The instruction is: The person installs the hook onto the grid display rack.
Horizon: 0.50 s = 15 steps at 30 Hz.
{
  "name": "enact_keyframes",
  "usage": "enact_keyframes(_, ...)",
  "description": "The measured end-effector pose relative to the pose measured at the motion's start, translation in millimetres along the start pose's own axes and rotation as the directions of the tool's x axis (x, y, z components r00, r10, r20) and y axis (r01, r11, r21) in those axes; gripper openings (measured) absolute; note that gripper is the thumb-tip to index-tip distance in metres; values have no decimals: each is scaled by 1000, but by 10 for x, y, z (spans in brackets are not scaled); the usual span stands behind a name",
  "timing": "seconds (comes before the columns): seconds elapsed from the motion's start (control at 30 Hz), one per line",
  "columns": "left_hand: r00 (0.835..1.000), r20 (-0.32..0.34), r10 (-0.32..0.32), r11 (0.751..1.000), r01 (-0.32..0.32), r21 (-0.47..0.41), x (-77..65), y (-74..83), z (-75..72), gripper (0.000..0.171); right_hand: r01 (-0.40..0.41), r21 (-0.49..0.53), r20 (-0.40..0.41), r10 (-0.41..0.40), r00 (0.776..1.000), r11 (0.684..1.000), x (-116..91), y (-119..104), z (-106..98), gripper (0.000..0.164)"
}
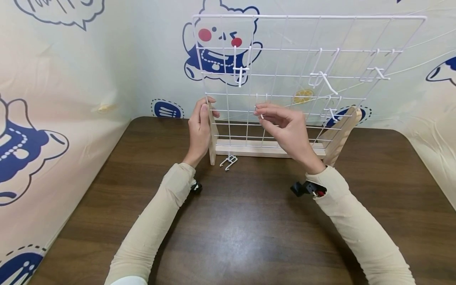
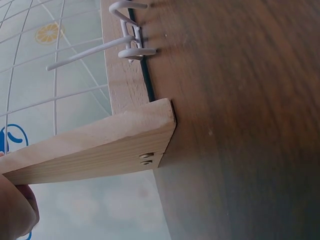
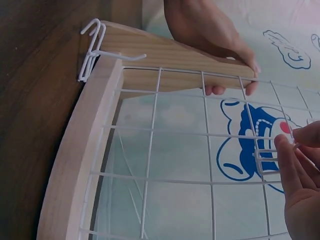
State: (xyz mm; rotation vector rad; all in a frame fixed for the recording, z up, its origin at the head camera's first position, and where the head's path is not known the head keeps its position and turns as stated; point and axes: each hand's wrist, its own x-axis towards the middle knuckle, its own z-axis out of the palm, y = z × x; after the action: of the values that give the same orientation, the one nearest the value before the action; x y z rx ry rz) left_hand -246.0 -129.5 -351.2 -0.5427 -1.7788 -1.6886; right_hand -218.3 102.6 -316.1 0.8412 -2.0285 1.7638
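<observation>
A white wire grid panel (image 1: 310, 17) stands in a wooden base, whose left upright (image 1: 212, 138) my left hand (image 1: 200, 128) grips near its top. My right hand (image 1: 287, 126) is at the middle of the grid, pinching a white wire hook (image 3: 265, 164) between thumb and fingers. In the right wrist view the hook's loops lie against the grid wires; its far end is hidden by the fingers. Another white hook (image 1: 228, 161) rests at the base's front left, touching the wooden crossbar (image 2: 120, 65) in the left wrist view.
Several white hooks hang on the grid: one upper left (image 1: 240, 71), others toward the right, such as the long-armed hook (image 1: 323, 77). The right wooden upright (image 1: 343, 136) stands opposite. Beneath is a brown table (image 1: 249, 221); a printed cloth (image 1: 149, 71) hangs behind.
</observation>
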Motion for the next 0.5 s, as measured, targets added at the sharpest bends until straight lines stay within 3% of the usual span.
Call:
enact_keyframes(0.23, 1000, -2, -4, 1000, 4, -9, 5, 9, 8, 29, 37, 55, 40, -39, 998, 998, -192, 60, 68, 51)
enact_keyframes(0.5, 1000, 4, -16, 1000, 16, -14, -3, 11, 9, 29, -5, 90, 69, -1, 998, 996, -360, 7, 168, 71)
